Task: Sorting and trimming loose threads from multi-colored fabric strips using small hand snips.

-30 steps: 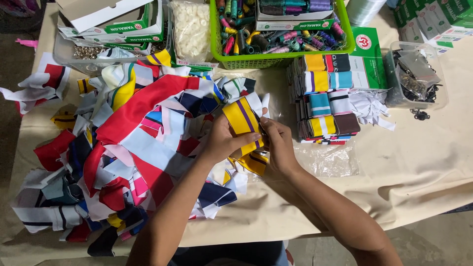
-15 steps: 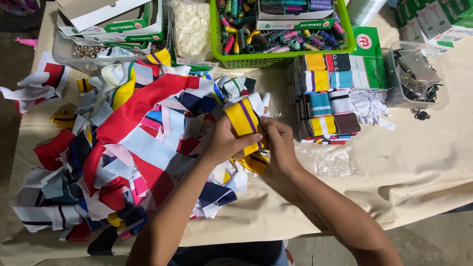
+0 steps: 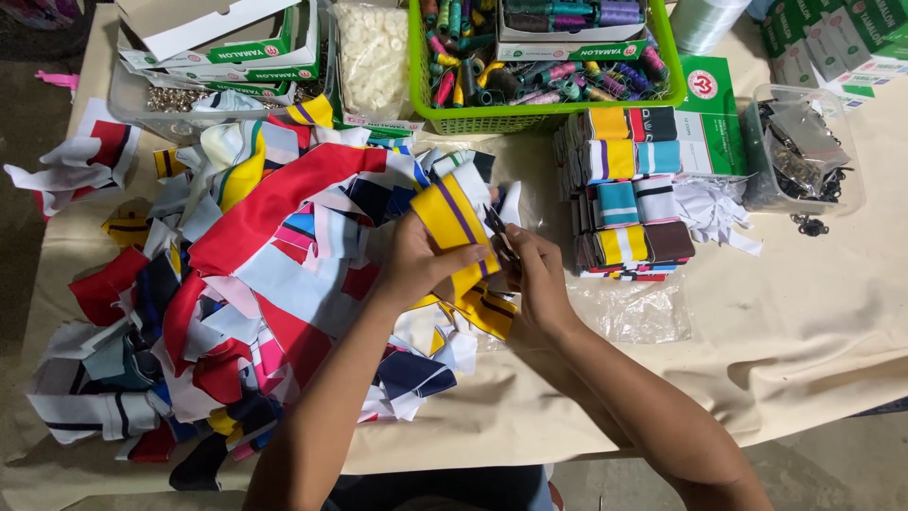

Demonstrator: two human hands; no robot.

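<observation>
My left hand (image 3: 416, 260) grips a yellow ribbed fabric strip with purple stripes (image 3: 452, 220), held up over the table. My right hand (image 3: 534, 274) is closed around small dark thread snips (image 3: 498, 230), their tip touching the strip's right edge. More yellow striped pieces (image 3: 487, 308) lie under both hands. A big heap of mixed striped fabric pieces (image 3: 255, 274), red, white, navy and yellow, spreads to the left.
Folded striped pieces are stacked (image 3: 624, 194) to the right, beside a clear box of metal parts (image 3: 799, 151). A green basket of thread spools (image 3: 544, 57), a bag of white buttons (image 3: 374, 52) and cardboard boxes (image 3: 227, 43) line the far edge. A clear plastic bag (image 3: 634, 317) lies nearby.
The yellow strip has shifted slightly in my left hand; both hands stay in about the same place.
</observation>
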